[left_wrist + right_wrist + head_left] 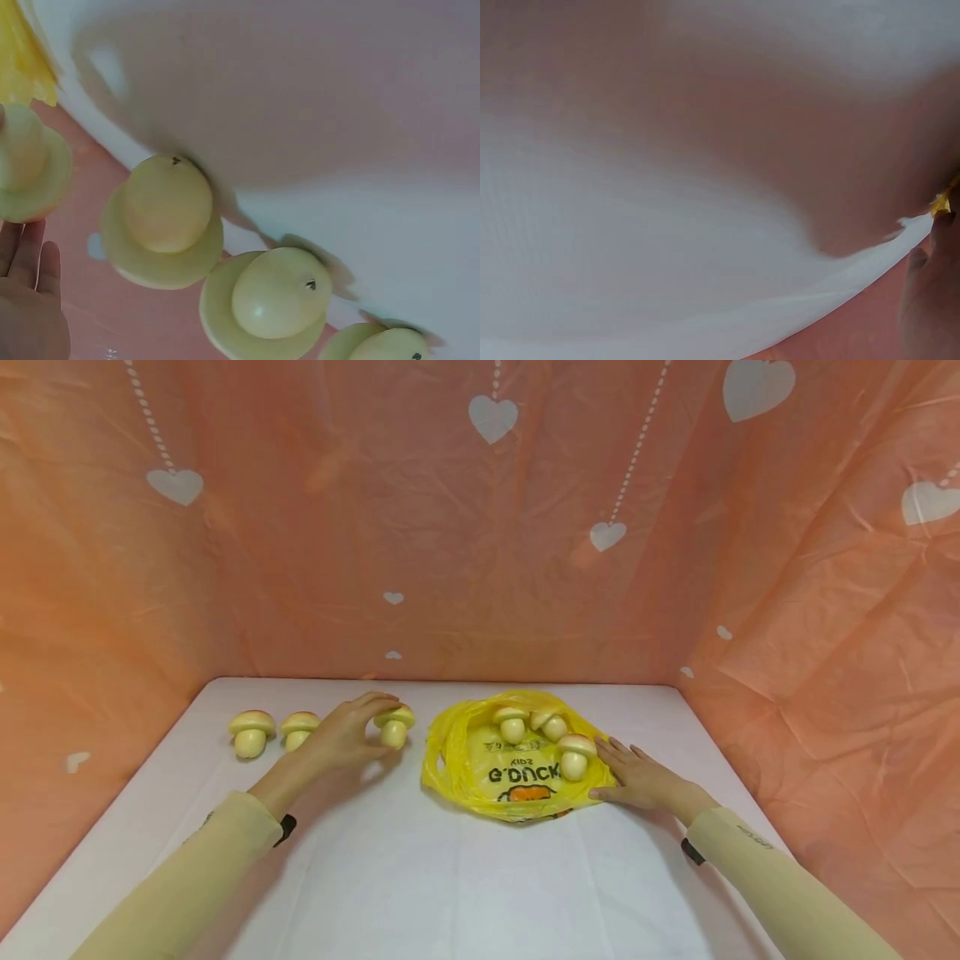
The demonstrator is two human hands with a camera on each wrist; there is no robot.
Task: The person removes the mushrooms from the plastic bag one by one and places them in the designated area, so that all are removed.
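My left hand [345, 732] pinches a toy mushroom [393, 727] with a pale stem and reddish-topped cap, just left of the yellow plastic bag [468, 802]. In the left wrist view the held mushroom [37, 169] is at the left edge, with fingers [28, 251] against its cap. Three mushrooms [512, 725] lie in the open-mouthed bag, which bears duck lettering. My right hand [645, 779], fingers extended, rests on the bag's right edge. In the right wrist view only part of that hand [934, 292] and a scrap of yellow show.
Left of my left hand stand a mushroom [251, 733] and another mushroom [298, 731]. The left wrist view shows a third loose mushroom [166, 206], hidden by the hand from above. A white-covered table [450, 893] meets an orange curtain [420, 527] with white hearts.
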